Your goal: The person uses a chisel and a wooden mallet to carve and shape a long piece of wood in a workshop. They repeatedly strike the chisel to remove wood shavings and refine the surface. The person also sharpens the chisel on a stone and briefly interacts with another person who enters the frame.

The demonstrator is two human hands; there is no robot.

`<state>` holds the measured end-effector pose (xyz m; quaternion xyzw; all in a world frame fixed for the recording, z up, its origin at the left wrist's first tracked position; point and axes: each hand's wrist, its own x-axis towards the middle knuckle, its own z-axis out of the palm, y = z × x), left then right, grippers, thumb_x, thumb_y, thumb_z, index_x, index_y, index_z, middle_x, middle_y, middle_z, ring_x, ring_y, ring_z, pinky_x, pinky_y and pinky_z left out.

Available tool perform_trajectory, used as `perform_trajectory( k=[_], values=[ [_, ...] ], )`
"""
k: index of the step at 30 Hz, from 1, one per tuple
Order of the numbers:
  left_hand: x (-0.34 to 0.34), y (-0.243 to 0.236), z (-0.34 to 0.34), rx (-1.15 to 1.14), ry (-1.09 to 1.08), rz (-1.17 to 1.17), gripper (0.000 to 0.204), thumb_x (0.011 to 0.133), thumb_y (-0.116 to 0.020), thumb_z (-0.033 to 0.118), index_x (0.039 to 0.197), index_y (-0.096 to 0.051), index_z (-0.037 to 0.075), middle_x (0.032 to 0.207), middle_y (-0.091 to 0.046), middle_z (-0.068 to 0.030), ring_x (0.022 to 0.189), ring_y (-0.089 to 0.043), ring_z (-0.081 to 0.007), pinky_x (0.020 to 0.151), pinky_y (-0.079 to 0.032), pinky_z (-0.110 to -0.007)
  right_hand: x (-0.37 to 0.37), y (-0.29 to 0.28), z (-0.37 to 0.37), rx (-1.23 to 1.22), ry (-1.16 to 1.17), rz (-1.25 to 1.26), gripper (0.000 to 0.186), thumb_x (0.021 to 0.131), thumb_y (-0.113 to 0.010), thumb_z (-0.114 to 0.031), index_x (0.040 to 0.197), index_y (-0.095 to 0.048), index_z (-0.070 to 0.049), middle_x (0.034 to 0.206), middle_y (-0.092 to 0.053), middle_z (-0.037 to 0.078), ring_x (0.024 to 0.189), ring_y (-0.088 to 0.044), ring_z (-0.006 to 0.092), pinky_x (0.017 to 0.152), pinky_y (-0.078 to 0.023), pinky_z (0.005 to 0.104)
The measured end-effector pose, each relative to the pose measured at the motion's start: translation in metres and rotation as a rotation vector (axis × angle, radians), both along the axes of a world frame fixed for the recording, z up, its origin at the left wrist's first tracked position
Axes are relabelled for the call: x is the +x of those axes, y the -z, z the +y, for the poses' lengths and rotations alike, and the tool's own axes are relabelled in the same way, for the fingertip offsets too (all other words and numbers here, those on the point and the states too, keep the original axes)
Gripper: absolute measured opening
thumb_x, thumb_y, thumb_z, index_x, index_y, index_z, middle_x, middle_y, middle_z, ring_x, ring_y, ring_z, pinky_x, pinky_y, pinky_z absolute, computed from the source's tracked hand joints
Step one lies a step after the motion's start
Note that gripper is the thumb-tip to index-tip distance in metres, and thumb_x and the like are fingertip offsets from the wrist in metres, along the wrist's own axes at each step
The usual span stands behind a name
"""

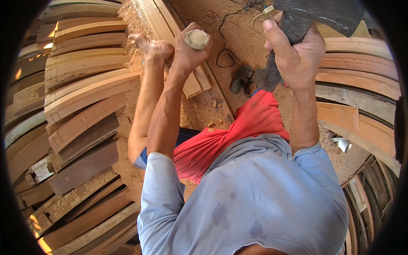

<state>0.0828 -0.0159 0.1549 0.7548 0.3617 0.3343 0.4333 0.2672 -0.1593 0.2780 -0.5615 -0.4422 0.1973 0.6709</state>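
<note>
My left hand is closed around an upright round tool handle with a pale, worn end, just above a board; what lies below the fist is hidden. My right hand grips a dark tool with a broad flat head at top right and a narrower dark part reaching down below the fingers. Pale planks lie lengthwise on a brown board scattered with shavings, between my legs. My bare left foot rests beside them, near my left hand.
Curved wooden pieces are stacked along the left and the right. Dark sandals and a loose black cord lie beyond my red shorts. Sawdust covers the floor. A white scrap lies at the right.
</note>
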Motion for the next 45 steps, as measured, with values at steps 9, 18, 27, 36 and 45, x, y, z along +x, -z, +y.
perform_trajectory(
  k=[9,18,27,36,45],
  values=[
    [0.015,-0.005,-0.014,0.110,0.128,-0.006,0.022,0.080,-0.078,0.007,0.096,-0.064,0.003,0.080,-0.065,-0.0024,0.077,-0.058,-0.0080,0.071,-0.051,-0.027,-0.003,0.079,0.014,-0.483,-0.169,-0.812,0.033,0.091,-0.068,-0.026,0.109,-0.061,0.001,0.072,-0.066,0.018,0.063,-0.067,0.0343,0.063,-0.053,0.0428],
    [-0.014,-0.002,-0.011,0.117,0.037,-0.002,0.017,0.087,-0.074,0.008,0.088,-0.057,0.006,0.075,-0.056,-0.0008,0.072,-0.054,-0.0082,0.066,-0.048,-0.026,-0.016,0.027,0.009,-0.050,-0.079,-0.265,0.028,0.091,-0.071,-0.021,0.108,-0.063,-0.001,0.072,-0.066,0.011,0.061,-0.063,0.0237,0.064,-0.053,0.0378],
    [-0.008,-0.012,-0.013,0.073,-0.031,-0.045,0.018,0.086,-0.075,0.010,0.089,-0.058,0.006,0.074,-0.057,0.0019,0.072,-0.053,-0.0064,0.066,-0.048,-0.025,-0.022,0.015,-0.008,-0.113,-0.089,-0.203,0.026,0.090,-0.074,-0.019,0.107,-0.065,-0.001,0.078,-0.066,0.004,0.067,-0.059,0.0118,0.063,-0.051,0.0312],
    [-0.003,-0.008,-0.018,0.028,0.014,-0.003,0.017,0.084,-0.075,0.008,0.084,-0.057,0.006,0.074,-0.058,0.0010,0.072,-0.052,-0.0057,0.066,-0.048,-0.025,-0.001,0.012,-0.014,-0.042,-0.013,-0.011,0.015,0.092,-0.074,-0.009,0.100,-0.062,-0.003,0.072,-0.063,0.000,0.060,-0.058,0.0061,0.056,-0.047,0.0227],
    [0.013,-0.002,-0.030,0.115,0.124,0.013,0.022,0.077,-0.078,0.006,0.091,-0.061,0.005,0.079,-0.067,-0.0058,0.073,-0.061,-0.0137,0.070,-0.052,-0.031,0.002,0.082,-0.001,-0.421,-0.173,-0.656,0.037,0.090,-0.070,-0.034,0.107,-0.064,-0.001,0.079,-0.069,0.019,0.072,-0.070,0.0310,0.070,-0.055,0.0420]
  ],
)
